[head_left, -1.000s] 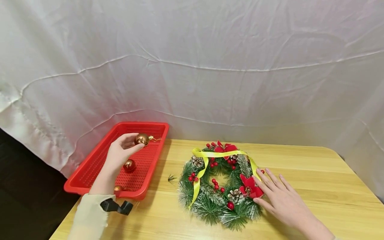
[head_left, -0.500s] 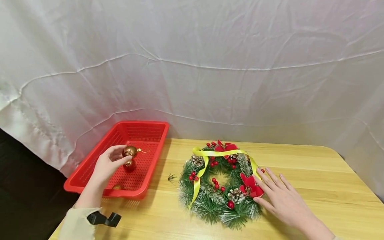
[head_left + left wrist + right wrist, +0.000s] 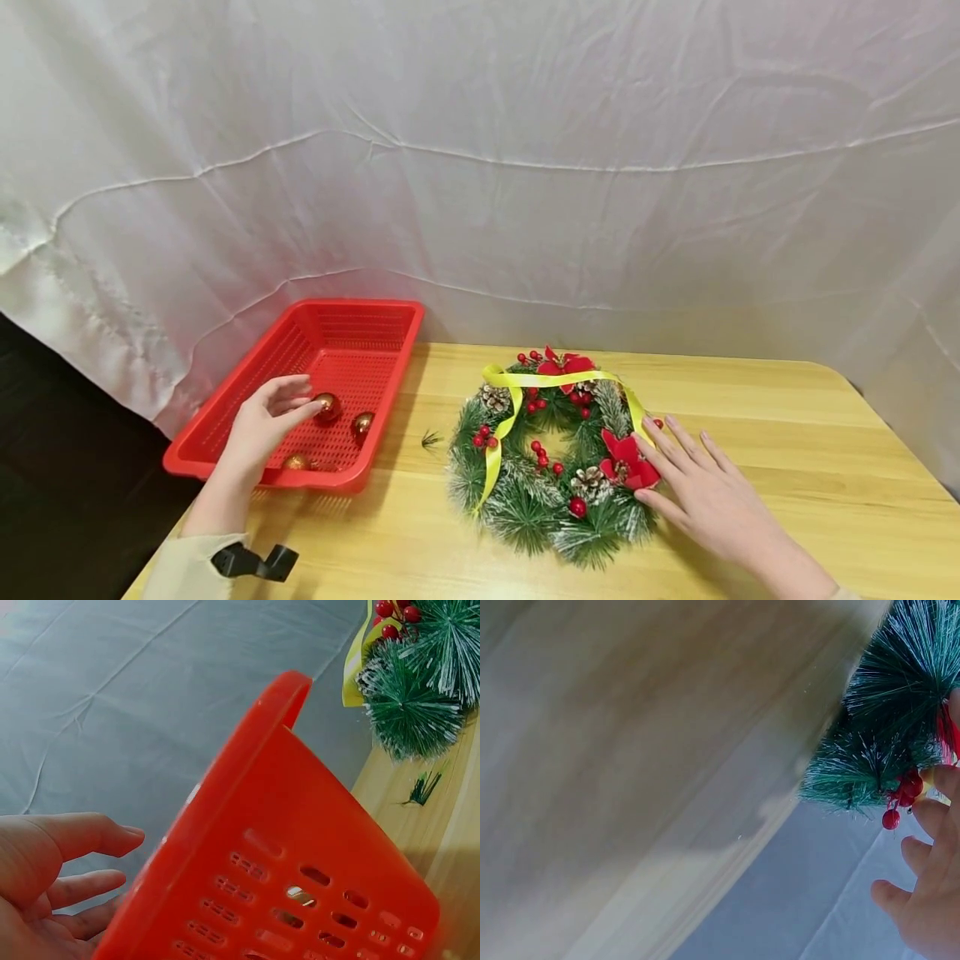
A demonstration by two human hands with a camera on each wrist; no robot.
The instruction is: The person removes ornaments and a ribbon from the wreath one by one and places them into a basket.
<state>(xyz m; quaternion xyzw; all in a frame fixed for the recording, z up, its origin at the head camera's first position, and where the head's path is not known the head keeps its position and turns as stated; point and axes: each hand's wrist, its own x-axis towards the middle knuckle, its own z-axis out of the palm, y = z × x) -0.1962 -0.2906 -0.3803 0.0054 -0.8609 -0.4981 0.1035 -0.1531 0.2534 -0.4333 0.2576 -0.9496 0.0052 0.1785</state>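
My left hand (image 3: 258, 425) hovers over the red plastic basket (image 3: 396, 367), thumb and fingers apart with nothing between them. Just past its fingertips lies a shiny gold-brown bauble (image 3: 327, 407). A second bauble (image 3: 363, 424) rests by the basket's right wall, and a third, more orange one (image 3: 296, 462) sits near the front wall. On the table lies a green Christmas wreath (image 3: 525, 521) with red berries, pinecones, red flowers and a yellow ribbon (image 3: 491, 479) draped over it. My right hand (image 3: 705, 492) rests with spread fingers on the wreath's right edge, beside a red flower (image 3: 628, 462).
The wooden table (image 3: 810, 467) extends to the right of the wreath. A loose green sprig (image 3: 430, 439) lies between basket and wreath. Pale cloth (image 3: 525, 208) hangs behind the table, and dark fabric (image 3: 67, 483) is at the left.
My left hand has lowered toward the front left of the basket and let go of the bauble, which now lies by the right wall. The right hand stays on the wreath.
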